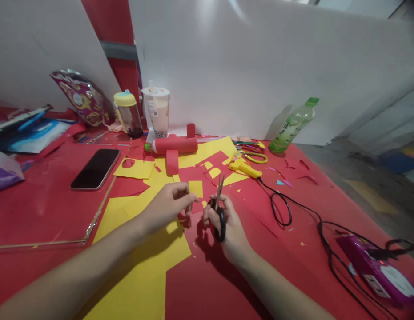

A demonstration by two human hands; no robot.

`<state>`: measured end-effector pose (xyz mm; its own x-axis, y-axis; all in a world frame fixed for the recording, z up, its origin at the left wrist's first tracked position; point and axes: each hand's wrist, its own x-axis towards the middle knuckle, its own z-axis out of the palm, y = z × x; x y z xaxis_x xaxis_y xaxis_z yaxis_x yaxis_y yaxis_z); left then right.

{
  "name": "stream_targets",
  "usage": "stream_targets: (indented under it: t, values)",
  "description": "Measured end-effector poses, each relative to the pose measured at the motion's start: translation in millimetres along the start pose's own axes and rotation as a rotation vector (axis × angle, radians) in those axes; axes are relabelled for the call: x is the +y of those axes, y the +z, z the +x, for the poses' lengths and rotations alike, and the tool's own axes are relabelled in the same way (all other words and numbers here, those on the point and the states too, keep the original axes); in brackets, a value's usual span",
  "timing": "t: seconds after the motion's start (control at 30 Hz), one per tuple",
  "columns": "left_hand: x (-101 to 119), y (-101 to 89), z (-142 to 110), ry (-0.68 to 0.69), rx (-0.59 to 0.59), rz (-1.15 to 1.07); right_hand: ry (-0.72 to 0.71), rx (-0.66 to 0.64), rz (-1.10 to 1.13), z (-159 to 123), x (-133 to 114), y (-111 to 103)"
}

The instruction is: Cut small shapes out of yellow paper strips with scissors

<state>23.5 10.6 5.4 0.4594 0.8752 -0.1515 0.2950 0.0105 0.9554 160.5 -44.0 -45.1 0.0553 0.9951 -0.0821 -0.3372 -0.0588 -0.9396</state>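
Note:
My left hand (168, 204) pinches a small yellow paper piece (195, 189) between thumb and fingers, just above the table. My right hand (227, 226) grips black-handled scissors (220, 209), blades pointing up and away right beside the yellow piece. Both hands hover over yellow paper sheets (153, 253) and red paper (227, 275) spread on the table. Small paper scraps lie around the hands.
A phone (95, 168) lies left on a clear sheet. Red paper tubes (175, 146), a yellow glue gun (243, 168) with black cord (313, 222), a purple box (380, 271), green bottle (291, 126), bubble-tea cup (157, 111), jar (128, 113), snack bag (80, 95).

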Motion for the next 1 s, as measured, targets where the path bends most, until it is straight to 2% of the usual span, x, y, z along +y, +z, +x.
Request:
stream_targets:
  t: [0.07,0.17,0.37,0.67,1.0]
  values:
    - [2.2,-0.5,-1.3,0.038,0.098,-0.069,0.009,-0.092,-0.043,-2.0,-0.9,0.7]
    - [3.9,0.5,-3.3,0.063,0.165,-0.097,0.010,-0.202,-0.120,-6.2,-2.9,1.7]
    - [1.1,4.9,-5.2,0.041,0.139,-0.024,0.013,-0.300,-0.165,-10.0,-0.7,-0.6]
    - [0.1,8.5,-7.8,0.112,0.196,0.192,0.035,-0.300,-0.171,-10.4,0.2,-2.6]
    - [-0.4,10.3,-8.9,0.110,0.200,0.213,0.060,-0.294,-0.162,-9.3,-5.7,1.3]
